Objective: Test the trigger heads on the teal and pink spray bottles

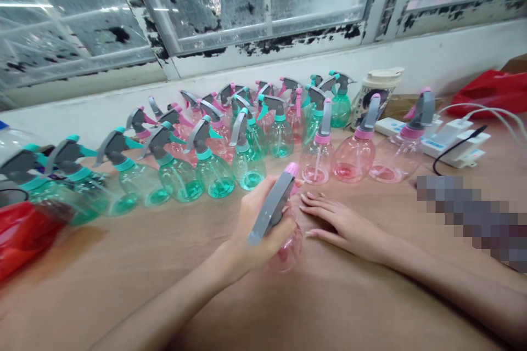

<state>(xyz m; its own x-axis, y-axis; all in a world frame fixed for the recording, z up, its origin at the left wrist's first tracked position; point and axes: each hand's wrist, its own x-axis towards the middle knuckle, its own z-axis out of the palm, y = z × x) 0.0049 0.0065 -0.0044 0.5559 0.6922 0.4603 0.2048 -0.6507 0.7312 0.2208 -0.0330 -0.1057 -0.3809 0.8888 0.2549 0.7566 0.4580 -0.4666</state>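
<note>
My left hand [251, 225] is wrapped round the neck of a pink spray bottle [288, 255] that stands on the wooden table. Its grey trigger head with a pink nozzle tilts up over my hand, and part of the clear pink body is hidden by my fingers. Just right of this bottle, my right hand [335, 222] lies on the tabletop, fingers stretched out and holding nothing. Beyond my hands, several green spray bottles [220, 178] run off to the left. Three pink spray bottles [354, 159] stand behind my right hand.
More pink and green bottles crowd behind the front row, against the wall under the windows. A lidded paper cup [376, 93] and a white power strip [457, 142] with cables are at the right. Red plastic bags lie at the left edge [28, 236] and far right.
</note>
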